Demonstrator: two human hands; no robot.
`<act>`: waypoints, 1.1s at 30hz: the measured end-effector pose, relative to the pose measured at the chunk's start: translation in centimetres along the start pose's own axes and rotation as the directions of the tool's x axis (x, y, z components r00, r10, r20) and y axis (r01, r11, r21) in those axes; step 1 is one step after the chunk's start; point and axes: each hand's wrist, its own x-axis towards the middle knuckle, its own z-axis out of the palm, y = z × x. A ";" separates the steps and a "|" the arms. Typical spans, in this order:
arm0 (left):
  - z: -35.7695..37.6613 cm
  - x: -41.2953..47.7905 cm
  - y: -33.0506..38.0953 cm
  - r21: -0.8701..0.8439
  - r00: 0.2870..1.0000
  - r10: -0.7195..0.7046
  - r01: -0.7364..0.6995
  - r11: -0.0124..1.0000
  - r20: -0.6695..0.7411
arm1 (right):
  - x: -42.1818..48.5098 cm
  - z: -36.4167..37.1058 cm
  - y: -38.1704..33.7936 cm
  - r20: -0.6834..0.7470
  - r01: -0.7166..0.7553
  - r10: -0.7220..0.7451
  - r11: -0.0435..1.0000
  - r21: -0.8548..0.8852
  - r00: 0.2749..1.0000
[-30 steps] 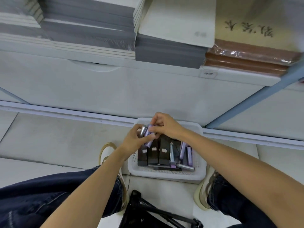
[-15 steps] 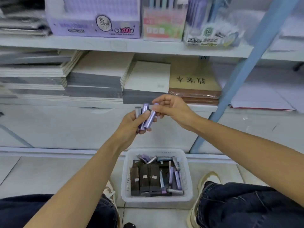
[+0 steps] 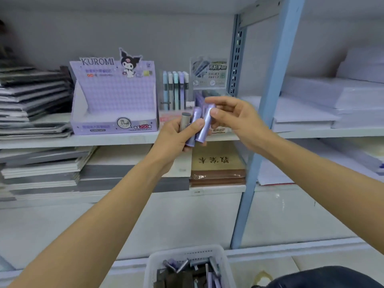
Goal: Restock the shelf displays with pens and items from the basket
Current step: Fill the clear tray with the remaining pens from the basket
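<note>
My left hand grips a bunch of three short tubes, one grey and two shiny lilac, held upright in front of the middle shelf. My right hand pinches the top of the rightmost lilac tube between thumb and fingers. Behind the hands stands the purple Kuromi display box, its front tray looking empty. To its right is a row of pastel pens and a smaller lead display. The white basket sits on the floor at the bottom, holding more tubes and dark boxes.
A blue shelf upright rises just right of my right hand. Stacks of notebooks fill the left of the shelves; a brown-covered pad lies on the lower shelf. White paper reams sit in the right bay.
My view and both hands have risen from the basket to the middle shelf, carrying the tubes. The Kuromi box and pen displays have come into full view.
</note>
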 end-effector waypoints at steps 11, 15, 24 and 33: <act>-0.2 3.2 1.1 -0.052 0.985 -0.023 0.014 0.999 -0.170 | 5.7 -4.9 0.4 -0.320 -0.010 -0.119 0.927 -0.376 0.940; 0.3 4.0 1.2 -0.050 0.991 -0.012 0.005 0.999 -0.132 | 6.4 -5.6 1.9 -0.350 -0.077 -0.140 0.839 -0.539 0.926; 0.9 4.1 0.9 0.073 0.994 0.031 -0.023 0.997 -0.109 | 4.6 -6.0 3.9 -0.209 -0.065 -0.049 0.861 -0.504 0.977; 1.1 5.5 3.1 -0.030 0.991 0.098 -0.101 0.994 -0.089 | 4.0 -6.0 2.6 -0.170 0.007 -0.083 0.915 -0.404 0.982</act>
